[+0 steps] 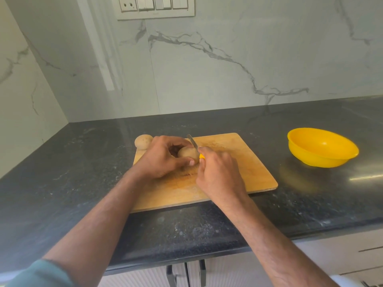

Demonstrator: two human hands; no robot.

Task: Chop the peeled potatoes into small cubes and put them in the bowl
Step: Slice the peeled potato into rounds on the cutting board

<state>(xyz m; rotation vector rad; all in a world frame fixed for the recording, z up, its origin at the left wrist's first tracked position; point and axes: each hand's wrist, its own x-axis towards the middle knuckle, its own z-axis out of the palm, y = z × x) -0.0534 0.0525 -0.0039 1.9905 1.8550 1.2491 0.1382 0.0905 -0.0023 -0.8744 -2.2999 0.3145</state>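
Observation:
A pale potato (pixel 187 153) lies on the wooden cutting board (pixel 238 162), held between the thumb and curled fingers of my left hand (pixel 163 158). My right hand (pixel 217 172) grips a knife with a yellow handle (pixel 201 156); its steel blade (pixel 192 140) points away from me, just right of the potato. A second whole potato (pixel 143 141) sits at the board's far left corner. The yellow bowl (pixel 322 147) stands to the right of the board, with nothing visible inside it.
The board lies on a dark stone counter (pixel 83 162) in a corner of marble-look walls. A switch panel (pixel 155 6) is high on the back wall. Cabinet doors and drawers (pixel 352 255) run below the counter's front edge.

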